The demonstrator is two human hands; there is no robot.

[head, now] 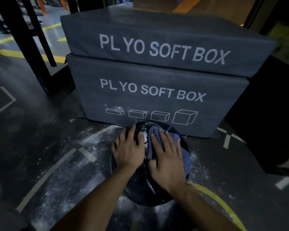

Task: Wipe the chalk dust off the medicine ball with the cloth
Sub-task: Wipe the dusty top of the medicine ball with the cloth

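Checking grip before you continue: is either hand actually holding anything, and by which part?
Neither grips. The right hand presses flat on the middle of the cloth atop the medicine ball; the left hand rests open on the ball.

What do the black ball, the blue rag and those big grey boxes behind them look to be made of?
medicine ball: smooth, glossy black skin, perhaps rubber or synthetic leather; it catches highlights and shows a raised seam.
cloth: soft woven or knit fabric, matte blue; it folds and bunches under the right hand.
plyo boxes: matte grey textile cover with printed white lettering, likely over foam, given the rounded, slightly sagging edges.
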